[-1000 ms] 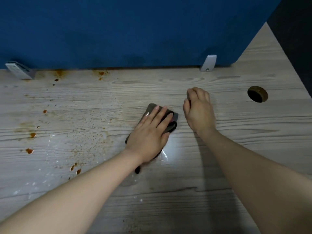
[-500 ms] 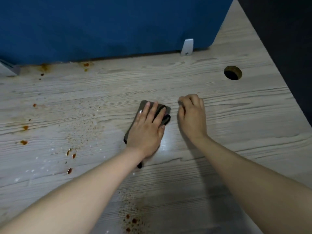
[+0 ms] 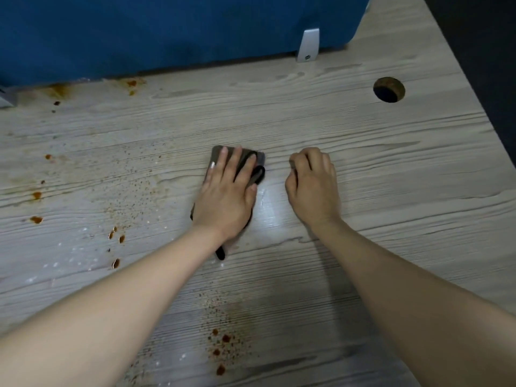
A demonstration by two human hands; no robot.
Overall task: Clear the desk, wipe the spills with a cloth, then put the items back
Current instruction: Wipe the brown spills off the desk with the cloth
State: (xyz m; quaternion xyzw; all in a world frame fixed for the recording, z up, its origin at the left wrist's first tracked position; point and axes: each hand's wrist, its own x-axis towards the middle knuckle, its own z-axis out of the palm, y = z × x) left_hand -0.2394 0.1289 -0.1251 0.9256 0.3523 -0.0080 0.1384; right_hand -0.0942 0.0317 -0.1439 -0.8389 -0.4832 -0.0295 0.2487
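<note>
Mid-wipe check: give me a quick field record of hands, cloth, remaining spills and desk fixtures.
left hand: flat, palm down on the cloth
cloth: dark grey, mid-desk, mostly under the left hand
right hand: fingers curled, resting on the desk right of the cloth, holding nothing visible
desk: light wood grain, wet sheen between the hands
spills: orange-brown spots left of the cloth, more at the near edge and along the back left
cable hole: back right
blue partition: along the back edge
items: none on the desk in view
</note>
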